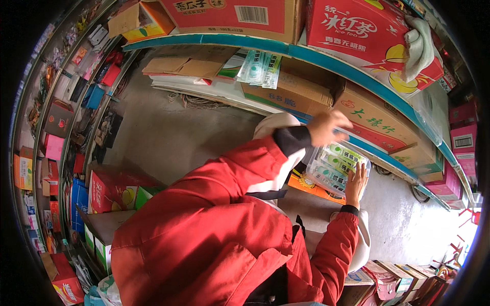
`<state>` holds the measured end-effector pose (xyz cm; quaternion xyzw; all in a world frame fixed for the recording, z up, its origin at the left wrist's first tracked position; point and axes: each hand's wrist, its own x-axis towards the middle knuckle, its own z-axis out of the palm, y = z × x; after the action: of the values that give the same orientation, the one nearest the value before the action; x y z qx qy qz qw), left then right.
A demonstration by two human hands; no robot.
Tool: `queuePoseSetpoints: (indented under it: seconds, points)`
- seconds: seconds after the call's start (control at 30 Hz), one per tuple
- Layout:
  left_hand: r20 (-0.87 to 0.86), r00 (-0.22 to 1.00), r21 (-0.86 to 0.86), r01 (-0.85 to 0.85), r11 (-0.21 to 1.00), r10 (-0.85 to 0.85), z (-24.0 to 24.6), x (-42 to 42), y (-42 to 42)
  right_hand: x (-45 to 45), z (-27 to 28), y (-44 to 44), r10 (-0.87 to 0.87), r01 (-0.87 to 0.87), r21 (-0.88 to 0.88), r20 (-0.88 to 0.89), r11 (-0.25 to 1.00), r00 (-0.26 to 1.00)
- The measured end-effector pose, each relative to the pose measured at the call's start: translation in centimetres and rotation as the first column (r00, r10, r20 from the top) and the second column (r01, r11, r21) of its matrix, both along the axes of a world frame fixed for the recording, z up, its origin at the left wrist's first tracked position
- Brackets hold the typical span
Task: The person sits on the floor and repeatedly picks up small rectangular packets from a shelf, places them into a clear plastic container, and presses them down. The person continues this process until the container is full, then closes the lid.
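Observation:
My left hand, blurred, is above the upper left edge of a clear plastic tub; its fingers look apart and nothing shows in them. Inside the tub lie several green and white snack packets in a row. My right hand rests flat over the tub's right side, its fingertips on or just above the packets. An orange printed box is under the tub. Similar packets hang over the front of a cardboard box on the lower shelf.
A shelf with a teal edge curves across the top, holding a red iced tea carton. Below it a cardboard carton stands close to my left hand. Stocked shelves line the left side, and more boxes stand at the lower right.

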<state>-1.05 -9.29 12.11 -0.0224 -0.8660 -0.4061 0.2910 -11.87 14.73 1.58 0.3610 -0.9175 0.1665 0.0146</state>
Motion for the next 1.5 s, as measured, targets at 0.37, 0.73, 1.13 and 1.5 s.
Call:
queuePoseSetpoints:
  seconds: [0.37,0.73,1.13,1.5]
  points:
    - [0.097,0.350,-0.106,-0.927,0.359,0.932,-4.2,10.5,-20.0,2.0,2.3,-0.5,0.009,-0.005,-0.234,0.017,0.972,1.000]
    - [0.390,0.080,-0.436,-0.861,0.260,0.917,-2.5,5.8,-22.7,4.2,2.9,-0.9,0.001,0.025,-0.306,0.086,0.952,0.996]
    - [0.536,0.256,-0.362,-0.792,0.493,0.805,-6.1,6.2,-28.9,4.5,2.7,-1.7,0.038,-0.003,-0.296,0.112,0.955,0.993]
    - [0.475,0.114,-0.555,-0.731,0.397,0.873,-4.7,5.2,-27.1,4.8,3.1,-1.7,0.025,0.018,-0.284,0.145,0.959,0.989]
